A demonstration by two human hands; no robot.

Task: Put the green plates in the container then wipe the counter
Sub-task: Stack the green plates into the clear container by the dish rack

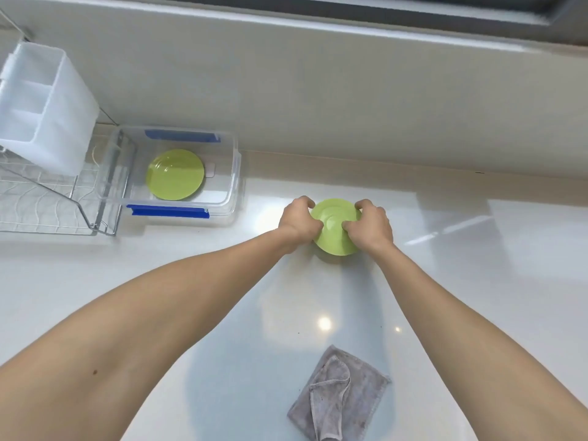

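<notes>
A green plate (334, 227) is held over the white counter (477, 281) near the middle of the view. My left hand (299, 219) grips its left rim and my right hand (370, 222) grips its right rim, thumbs on top. A second green plate (175, 175) lies flat inside the clear plastic container (234, 173) with blue clips, at the back left against the wall. A grey cloth (339, 394), folded and crumpled, lies on the counter close to me, right of centre.
A wire dish rack (47, 198) stands at the far left, touching the container, with a white plastic cutlery holder (44, 106) on it. A pale wall and window sill (350, 33) run along the back.
</notes>
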